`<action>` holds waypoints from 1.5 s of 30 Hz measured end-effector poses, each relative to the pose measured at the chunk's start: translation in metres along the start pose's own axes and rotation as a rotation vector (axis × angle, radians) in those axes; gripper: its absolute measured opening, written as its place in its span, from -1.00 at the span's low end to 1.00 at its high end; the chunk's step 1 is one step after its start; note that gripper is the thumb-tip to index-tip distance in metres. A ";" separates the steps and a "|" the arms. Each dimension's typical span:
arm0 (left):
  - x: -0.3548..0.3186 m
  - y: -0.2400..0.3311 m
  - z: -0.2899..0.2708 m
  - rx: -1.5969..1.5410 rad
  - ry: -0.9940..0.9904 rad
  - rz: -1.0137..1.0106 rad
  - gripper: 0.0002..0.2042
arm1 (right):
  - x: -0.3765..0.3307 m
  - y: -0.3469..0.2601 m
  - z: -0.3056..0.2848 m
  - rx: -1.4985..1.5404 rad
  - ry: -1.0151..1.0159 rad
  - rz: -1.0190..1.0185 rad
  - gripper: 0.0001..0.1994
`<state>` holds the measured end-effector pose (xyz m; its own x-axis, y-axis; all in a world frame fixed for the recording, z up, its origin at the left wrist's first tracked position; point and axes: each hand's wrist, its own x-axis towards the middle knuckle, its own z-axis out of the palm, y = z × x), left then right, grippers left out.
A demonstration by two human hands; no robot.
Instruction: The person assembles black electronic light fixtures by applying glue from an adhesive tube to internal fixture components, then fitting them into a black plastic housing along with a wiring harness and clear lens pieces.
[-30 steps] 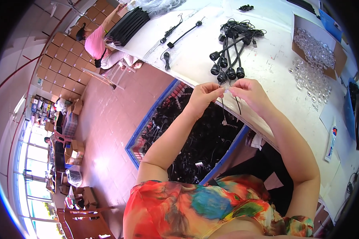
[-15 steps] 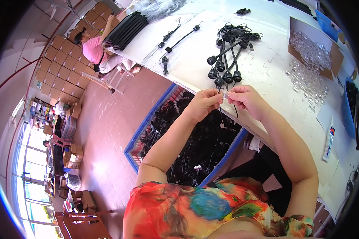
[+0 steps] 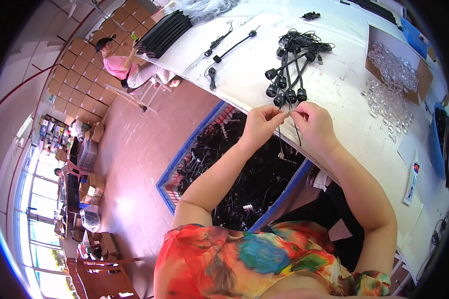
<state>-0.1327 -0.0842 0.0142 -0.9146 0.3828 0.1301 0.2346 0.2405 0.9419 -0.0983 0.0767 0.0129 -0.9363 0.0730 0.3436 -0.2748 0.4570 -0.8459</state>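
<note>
My left hand (image 3: pixel 262 125) and my right hand (image 3: pixel 313 123) meet at the table's near edge, thumbs and forefingers closed in a pinch. A thin black cable (image 3: pixel 279 133) runs at the left fingertips and hangs below them, with a small pale end. Another thin black strand (image 3: pixel 298 135) drops beside the right fingers. What exactly lies between the fingertips is tiny and partly hidden. Just beyond my hands lies a bunch of black cables with round black sockets (image 3: pixel 272 90), their coiled leads (image 3: pixel 304 42) heaped behind.
On the white table (image 3: pixel 344 99), clear beads (image 3: pixel 388 107) spill from a cardboard box (image 3: pixel 424 77); a white tube (image 3: pixel 412 183) lies near. Single cables (image 3: pixel 237 46) rest to the left. Below stands a blue-rimmed crate (image 3: pixel 184 154) of black parts. A person in pink (image 3: pixel 115 64) sits far left.
My fingertips have drawn closer together, and the right hand has rolled inward. The view has shifted slightly. The person in pink has lowered a raised arm and now holds something green.
</note>
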 end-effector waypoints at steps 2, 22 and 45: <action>0.005 -0.002 -0.006 -0.212 -0.087 -0.098 -0.87 | 0.005 0.008 -0.005 0.177 -0.057 0.112 -0.84; -0.015 -0.007 -0.007 -0.362 -0.056 -0.121 -0.74 | -0.003 -0.024 -0.011 -0.180 0.057 -0.153 -0.82; -0.018 -0.019 -0.007 -0.498 -0.128 -0.305 -0.83 | -0.002 0.003 -0.004 0.170 -0.277 0.118 -0.79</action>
<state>-0.1234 -0.1022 -0.0038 -0.8621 0.4743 -0.1785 -0.2436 -0.0789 0.9667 -0.0968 0.0811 0.0117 -0.9812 -0.1377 0.1349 -0.1715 0.3041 -0.9371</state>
